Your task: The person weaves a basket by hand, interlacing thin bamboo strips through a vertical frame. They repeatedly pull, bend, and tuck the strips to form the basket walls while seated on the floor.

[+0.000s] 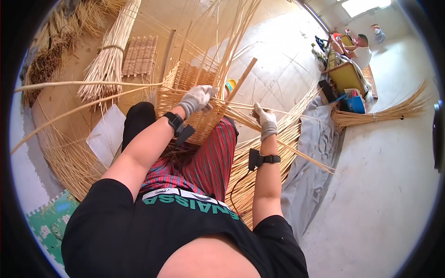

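A half-woven wicker basket [206,125] rests on my lap, with long upright rods [236,37] rising from its far side. My left hand [198,99], in a pale work glove, is closed at the basket's near rim, its fingers bent over the weaving rods there. Off the basket's right side, my right hand [265,119], gloved too, grips a few wicker rods [296,150] that run from the rim out to the lower right. Two longer rods [69,111] stick out from the basket to the left. The left fingertips partly hide what they pinch.
A tied bundle of pale rods [105,65] and a woven panel [140,56] lie at the far left. Loose rods [273,162] spread on the right beside a grey cloth [310,143]. Another bundle [384,111] lies near a blue container [356,104]. A person [361,52] sits farther back.
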A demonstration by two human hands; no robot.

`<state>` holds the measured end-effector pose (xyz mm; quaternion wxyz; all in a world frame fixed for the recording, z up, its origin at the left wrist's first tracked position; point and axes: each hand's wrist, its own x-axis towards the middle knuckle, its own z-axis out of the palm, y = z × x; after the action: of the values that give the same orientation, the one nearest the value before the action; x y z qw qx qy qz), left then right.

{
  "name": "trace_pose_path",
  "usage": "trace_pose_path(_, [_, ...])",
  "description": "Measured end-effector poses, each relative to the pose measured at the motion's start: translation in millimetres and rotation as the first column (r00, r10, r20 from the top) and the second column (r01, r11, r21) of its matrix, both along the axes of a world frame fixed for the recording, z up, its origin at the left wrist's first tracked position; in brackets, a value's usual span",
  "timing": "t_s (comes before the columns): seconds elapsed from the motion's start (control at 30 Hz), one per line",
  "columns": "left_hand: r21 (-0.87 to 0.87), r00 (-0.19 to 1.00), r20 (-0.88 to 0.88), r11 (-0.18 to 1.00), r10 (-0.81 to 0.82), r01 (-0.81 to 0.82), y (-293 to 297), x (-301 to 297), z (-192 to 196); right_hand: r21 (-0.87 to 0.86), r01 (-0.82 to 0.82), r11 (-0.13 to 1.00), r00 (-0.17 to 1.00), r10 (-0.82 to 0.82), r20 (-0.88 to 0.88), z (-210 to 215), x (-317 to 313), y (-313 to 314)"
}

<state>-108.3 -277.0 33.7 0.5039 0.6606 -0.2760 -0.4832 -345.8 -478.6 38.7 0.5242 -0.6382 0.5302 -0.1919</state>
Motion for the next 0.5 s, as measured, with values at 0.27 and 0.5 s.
trace_pose_path(0.27, [0.002,0.951,0.298,0.996,0.084,-0.088,3.8,-21.9,1.9,-0.844,-0.418,0.337,0.909,0.140,-0.394,129.1,142.1,54.2])
trace_pose_path(0.5, [-0.063,0.844,0.516,0.989,0.146,-0.132,-8.5,-12.3,-17.4,-0.836,-0.297,0.462,0.938,-0.023,-0.346,71.6,112.3,77.8])
